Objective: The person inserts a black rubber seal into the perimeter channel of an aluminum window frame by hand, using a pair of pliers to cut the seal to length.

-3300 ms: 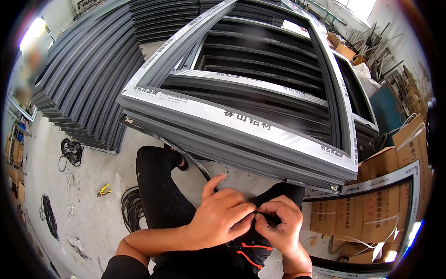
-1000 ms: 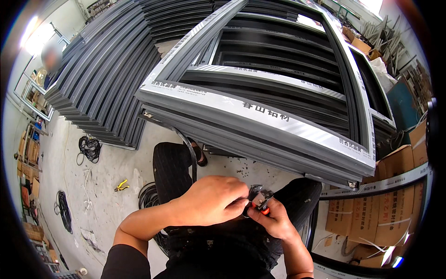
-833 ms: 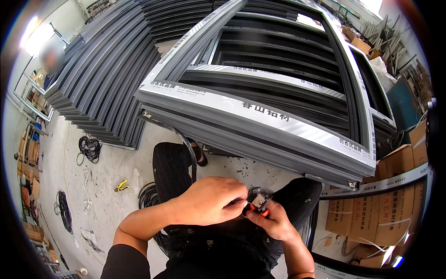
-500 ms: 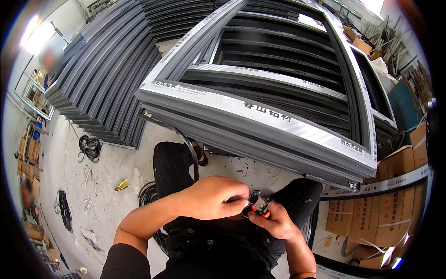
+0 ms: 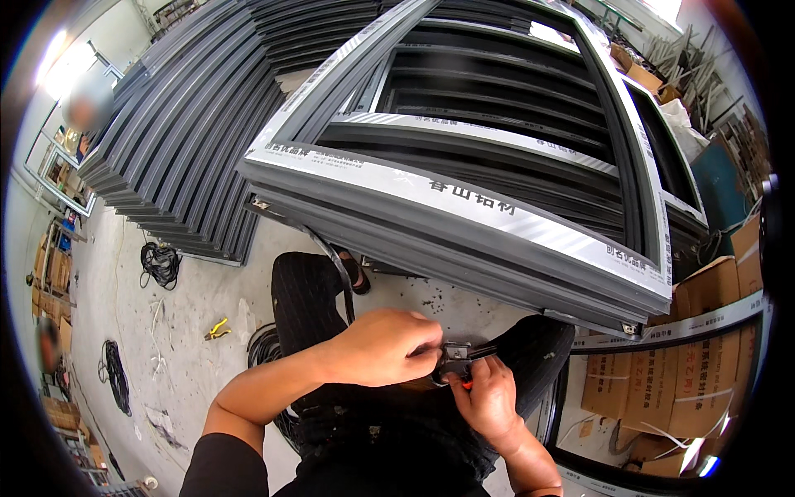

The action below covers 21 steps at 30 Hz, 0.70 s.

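My left hand (image 5: 389, 348) is closed in a pinch above my lap, its fingertips at the metal head of a hand cutter (image 5: 456, 354). My right hand (image 5: 487, 396) wraps round the cutter's handles, of which a little red-orange shows. From the corner of the grey window frame (image 5: 464, 199), a black rubber strip (image 5: 342, 277) hangs down and passes behind my left hand, which appears to grip it. A dark end juts out to the right of the cutter's head. What lies between my left fingertips is mostly hidden.
More dark frame profiles (image 5: 182, 132) are stacked at the left. Yellow-handled pliers (image 5: 217, 329) and coiled black strip (image 5: 160, 263) lie on the floor. Cardboard boxes (image 5: 654, 385) stand at the right behind another frame. A person (image 5: 87, 112) is at the far left.
My right hand has turned the cutter, so its metal head now lies closer to my left fingertips. A dark strip end now shows right of the head. My left hand has barely moved.
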Available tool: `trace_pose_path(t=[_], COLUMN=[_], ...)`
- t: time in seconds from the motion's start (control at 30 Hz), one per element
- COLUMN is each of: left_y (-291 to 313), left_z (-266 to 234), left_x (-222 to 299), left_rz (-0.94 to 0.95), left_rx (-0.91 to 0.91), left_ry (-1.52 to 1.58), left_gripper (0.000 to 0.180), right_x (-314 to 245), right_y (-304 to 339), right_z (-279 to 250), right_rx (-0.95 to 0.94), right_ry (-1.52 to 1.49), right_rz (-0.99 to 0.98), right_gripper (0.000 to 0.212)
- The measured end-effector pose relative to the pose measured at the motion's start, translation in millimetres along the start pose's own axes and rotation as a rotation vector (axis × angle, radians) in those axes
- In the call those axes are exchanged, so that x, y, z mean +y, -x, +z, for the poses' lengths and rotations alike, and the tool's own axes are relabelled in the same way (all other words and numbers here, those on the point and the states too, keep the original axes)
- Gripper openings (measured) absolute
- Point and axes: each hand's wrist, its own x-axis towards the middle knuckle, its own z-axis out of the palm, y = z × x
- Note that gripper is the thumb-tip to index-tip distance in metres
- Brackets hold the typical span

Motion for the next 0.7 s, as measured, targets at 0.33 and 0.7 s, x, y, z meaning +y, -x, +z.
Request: trace_pose_path(t=[0.33,0.7], left_y=[-6,-23], left_z=[5,14], left_x=[32,65], left_rz=[0.373,0.504], left_rx=[0.400,0.718], left_ry=[-0.058,-0.117], left_gripper=[0.017,0.013], right_x=[13,-4], right_y=[84,19], right_z=[-11,-42], right_rx=[-0.647,0.195], right_ry=[0.393,-0.173], right_rz=[0.166,0.135], right_gripper=[0.039,0.047])
